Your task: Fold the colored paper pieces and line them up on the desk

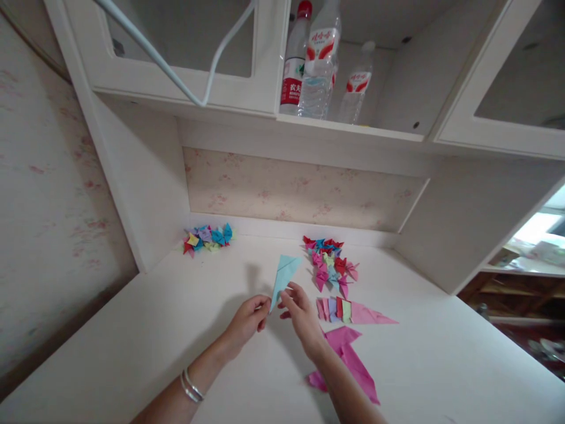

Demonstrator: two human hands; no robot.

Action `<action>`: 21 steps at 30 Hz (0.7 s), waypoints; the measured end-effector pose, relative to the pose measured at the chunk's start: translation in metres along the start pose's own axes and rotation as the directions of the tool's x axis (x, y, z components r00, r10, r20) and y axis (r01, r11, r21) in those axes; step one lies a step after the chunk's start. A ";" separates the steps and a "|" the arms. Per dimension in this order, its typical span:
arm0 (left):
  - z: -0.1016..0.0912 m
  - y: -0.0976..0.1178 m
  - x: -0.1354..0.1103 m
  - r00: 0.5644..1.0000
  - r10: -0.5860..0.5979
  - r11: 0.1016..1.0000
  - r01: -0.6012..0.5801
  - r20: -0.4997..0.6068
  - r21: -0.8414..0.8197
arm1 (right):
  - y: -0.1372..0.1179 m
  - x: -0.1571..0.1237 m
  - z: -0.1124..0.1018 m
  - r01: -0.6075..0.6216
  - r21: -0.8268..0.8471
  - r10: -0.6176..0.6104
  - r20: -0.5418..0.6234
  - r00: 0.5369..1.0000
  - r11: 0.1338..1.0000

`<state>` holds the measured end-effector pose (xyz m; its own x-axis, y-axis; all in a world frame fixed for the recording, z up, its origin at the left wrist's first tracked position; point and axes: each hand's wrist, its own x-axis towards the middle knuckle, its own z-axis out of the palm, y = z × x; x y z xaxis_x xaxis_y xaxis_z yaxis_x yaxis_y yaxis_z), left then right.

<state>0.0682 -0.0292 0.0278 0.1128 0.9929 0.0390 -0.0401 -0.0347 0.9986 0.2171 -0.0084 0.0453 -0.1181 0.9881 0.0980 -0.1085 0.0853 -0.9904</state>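
Note:
A light blue folded paper (286,271), wide at the top and narrowing to a point below, is held upright above the white desk. My left hand (250,321) pinches its lower tip between thumb and fingers. Along the paper's right edge is my right hand (301,315), fingers curled, with the thumb and fingertips at the sheet; whether they grip it or only touch it I cannot tell. Under and beside my right forearm lie pink folded papers (357,368). Just right of that hand, a row of small folded papers (334,310) overlaps a long pink folded paper (373,315).
Folded paper cranes (329,262) are grouped at the back right of the desk (212,306). Another colourful cluster of folded paper (207,237) sits at the back left. Overhead, a cabinet shelf holds plastic bottles (320,59). A white cable (150,50) hangs before the cabinet.

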 end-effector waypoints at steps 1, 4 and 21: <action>0.000 -0.002 -0.001 1.000 0.009 0.998 -0.007 -0.018 0.058 | 0.003 0.005 0.006 -0.008 0.036 0.007 0.020 1.000 0.999; -0.004 -0.003 0.000 0.995 0.075 0.973 -0.060 -0.060 0.221 | 0.011 0.013 0.014 -0.066 0.175 0.054 0.073 0.996 0.982; -0.029 0.010 0.008 0.934 0.271 0.933 -0.195 -0.234 0.304 | 0.022 0.005 -0.008 -0.419 0.562 0.240 0.367 0.899 0.713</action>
<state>0.0399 -0.0187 0.0366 -0.1380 0.9442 0.2990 0.2422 -0.2605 0.9346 0.2217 -0.0006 0.0232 -0.4940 0.8620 -0.1136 -0.5824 -0.4251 -0.6929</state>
